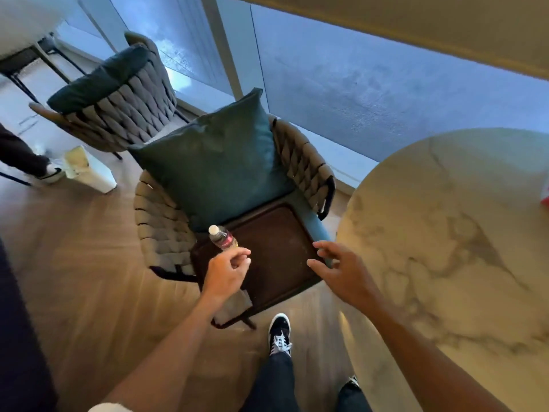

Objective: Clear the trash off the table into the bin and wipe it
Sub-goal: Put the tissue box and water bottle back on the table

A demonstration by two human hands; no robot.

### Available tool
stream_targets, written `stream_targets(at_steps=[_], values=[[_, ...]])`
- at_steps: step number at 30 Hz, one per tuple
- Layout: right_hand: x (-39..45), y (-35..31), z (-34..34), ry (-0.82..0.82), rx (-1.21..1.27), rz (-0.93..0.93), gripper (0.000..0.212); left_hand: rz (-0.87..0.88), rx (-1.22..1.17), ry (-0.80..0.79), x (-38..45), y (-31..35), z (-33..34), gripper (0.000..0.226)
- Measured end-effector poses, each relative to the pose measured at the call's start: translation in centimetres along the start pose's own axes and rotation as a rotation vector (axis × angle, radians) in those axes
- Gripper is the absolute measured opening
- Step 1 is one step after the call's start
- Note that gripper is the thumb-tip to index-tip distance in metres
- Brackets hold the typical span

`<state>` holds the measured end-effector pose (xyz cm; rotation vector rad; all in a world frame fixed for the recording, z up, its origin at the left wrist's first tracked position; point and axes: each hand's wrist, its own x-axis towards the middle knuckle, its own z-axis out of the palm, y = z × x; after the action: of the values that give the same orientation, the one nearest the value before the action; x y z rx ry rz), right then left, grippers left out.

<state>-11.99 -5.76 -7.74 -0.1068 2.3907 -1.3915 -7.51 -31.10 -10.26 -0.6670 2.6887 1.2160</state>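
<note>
Two hands out over a brown tray (276, 248) on a woven chair (166, 230). Left hand (227, 270) with fingers curled, close to a small plastic bottle (222, 237) lying at the tray's far left corner; touching or just letting go, hard to tell. Right hand (341, 269) spread wide, holding nothing, just over the tray's right edge. Round marble table (445, 233) right beside, mostly bare, something red and white (545, 188) peeking in at its far edge. White bin (95, 173) well apart on the floor, behind the chair. Probably still the clearing step. Next, likely: grab bottle, carry to bin. Gray cloth (234, 306) under the left wrist, maybe for wiping.
</note>
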Motion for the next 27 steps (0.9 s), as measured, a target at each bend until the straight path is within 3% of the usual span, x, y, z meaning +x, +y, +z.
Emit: stream_targets(at_steps=[5,9,15,27], values=[[5.1,-2.9,8.6,-0.18,-0.095,-0.013,0.046,-0.121,0.001,0.059,5.7,-5.4,-2.8,0.019],[9.3,-3.3,14.4,-0.326,-0.197,0.042,0.058,-0.197,-0.018,0.08,9.9,-8.3,-3.1,0.038],[14.8,-2.1,21.1,-0.439,-0.317,0.095,0.064,-0.282,0.014,-0.049,15.4,-12.5,-1.3,0.064],[18.6,-0.8,24.3,-0.442,-0.345,0.14,0.081,-0.154,-0.191,-0.075,17.2,-13.7,-0.7,0.039]])
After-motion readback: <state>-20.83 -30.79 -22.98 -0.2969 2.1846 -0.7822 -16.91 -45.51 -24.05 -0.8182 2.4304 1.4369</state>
